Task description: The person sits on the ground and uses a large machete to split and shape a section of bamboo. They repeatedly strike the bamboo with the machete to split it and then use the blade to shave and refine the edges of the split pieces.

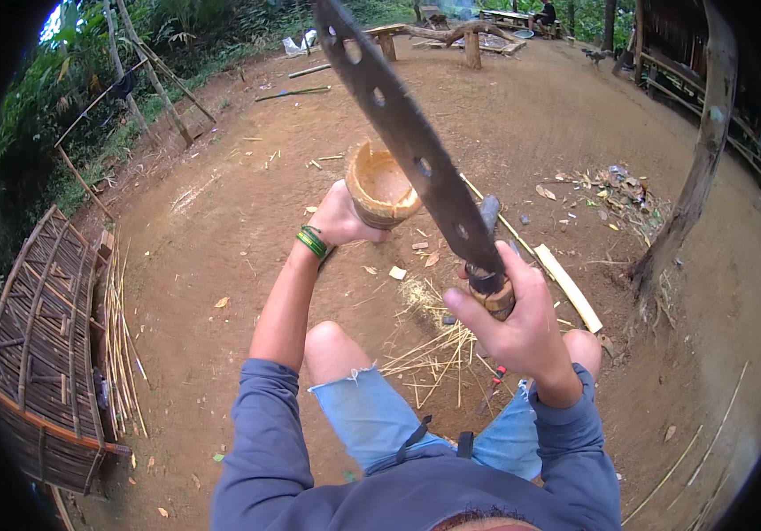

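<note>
My left hand [341, 217], at the end of an outstretched arm, grips a thick-walled bamboo cup [378, 212] from its left side. The cup is tilted so its pale inside shows, and its rim is jagged, higher at the left. My right hand [522, 323] is closed around the wooden handle [497, 299] of a machete. Its dark, broad blade [440, 196] has a row of holes and points up and to the left, beyond the top edge of the view. The blade passes just right of the cup; whether they touch I cannot tell.
Thin bamboo strips [438, 358] and a red-handled tool [497, 375] lie between my knees. A split bamboo slat [568, 288] rests to their right. A slatted bamboo frame [44, 327] stands left, a tree trunk [695, 168] right. Far back are a log bench [473, 49] and a seated person [547, 13].
</note>
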A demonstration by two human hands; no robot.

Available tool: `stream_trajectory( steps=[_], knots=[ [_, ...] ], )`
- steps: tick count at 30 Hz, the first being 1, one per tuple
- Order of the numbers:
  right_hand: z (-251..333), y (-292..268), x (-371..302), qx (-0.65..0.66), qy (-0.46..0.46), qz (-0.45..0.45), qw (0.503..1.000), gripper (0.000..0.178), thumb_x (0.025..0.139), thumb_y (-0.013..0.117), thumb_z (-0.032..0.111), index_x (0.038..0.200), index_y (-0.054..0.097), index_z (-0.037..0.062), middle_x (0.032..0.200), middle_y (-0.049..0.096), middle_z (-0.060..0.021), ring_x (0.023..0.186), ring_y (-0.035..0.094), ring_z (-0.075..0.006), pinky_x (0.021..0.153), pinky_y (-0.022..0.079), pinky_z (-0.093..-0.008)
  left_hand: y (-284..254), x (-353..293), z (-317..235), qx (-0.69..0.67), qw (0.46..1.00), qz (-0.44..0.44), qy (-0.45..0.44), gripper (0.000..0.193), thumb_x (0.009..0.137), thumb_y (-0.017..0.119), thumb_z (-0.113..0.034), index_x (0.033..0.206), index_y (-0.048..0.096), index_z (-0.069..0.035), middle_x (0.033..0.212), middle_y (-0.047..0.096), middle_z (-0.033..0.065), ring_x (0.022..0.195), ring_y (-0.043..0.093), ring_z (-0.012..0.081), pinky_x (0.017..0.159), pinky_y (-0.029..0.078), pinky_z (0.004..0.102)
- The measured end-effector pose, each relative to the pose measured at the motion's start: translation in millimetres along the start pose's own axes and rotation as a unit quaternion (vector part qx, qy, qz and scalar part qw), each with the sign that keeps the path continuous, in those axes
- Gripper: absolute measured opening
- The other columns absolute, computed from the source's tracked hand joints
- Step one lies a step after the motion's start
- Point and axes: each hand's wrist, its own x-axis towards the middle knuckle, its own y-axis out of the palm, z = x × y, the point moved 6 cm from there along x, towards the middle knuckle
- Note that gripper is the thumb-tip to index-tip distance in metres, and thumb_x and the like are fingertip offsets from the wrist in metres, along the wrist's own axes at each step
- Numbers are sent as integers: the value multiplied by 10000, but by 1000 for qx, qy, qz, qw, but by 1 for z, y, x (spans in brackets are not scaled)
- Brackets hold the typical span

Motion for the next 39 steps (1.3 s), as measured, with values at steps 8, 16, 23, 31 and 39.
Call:
stream_trajectory(
  steps=[8, 16, 23, 31, 39],
  knots=[
    [17, 0, -8, -76, -4, -25, 997, 333, 869, 797, 167, 1049, 595, -27, 710, 664, -81, 643, 667, -136, 555, 479, -310, 10, 3, -10, 62, 996, -1, 60, 781, 524, 887, -179, 1228, 594, -7, 1109, 692, 128, 1013, 667, 240, 938, 531, 379],
    [5, 4, 6, -158, 50, 12, 986, 260, 889, 749, 134, 1016, 584, -21, 730, 682, -151, 639, 705, -265, 581, 499, -357, 7, 2, -14, 67, 994, -21, 87, 836, 524, 884, -181, 1280, 571, -9, 1117, 689, 139, 1030, 665, 265, 958, 520, 382],
    [-13, 1, 4, 4, 89, 18, 996, 268, 896, 752, 147, 1029, 611, -36, 783, 693, -117, 714, 642, -125, 629, 493, -320, 8, 2, -5, 32, 996, -17, 80, 848, 523, 882, -180, 1294, 569, -13, 1118, 693, 141, 1026, 671, 266, 951, 525, 385],
    [12, 6, 9, -79, 56, 37, 995, 267, 890, 757, 140, 1014, 593, -32, 717, 646, -93, 657, 612, -88, 564, 461, -311, 7, -1, -8, 36, 998, 2, 58, 840, 535, 880, -180, 1297, 573, -8, 1108, 695, 147, 1019, 676, 270, 940, 530, 389],
    [5, 3, 9, 75, 131, 63, 987, 266, 888, 760, 141, 1016, 597, -24, 719, 672, -103, 655, 660, -125, 565, 472, -314, 8, 3, -17, 75, 989, -19, 127, 826, 527, 873, -179, 1284, 581, -23, 1074, 695, 145, 1000, 679, 277, 908, 535, 397]
  ],
)
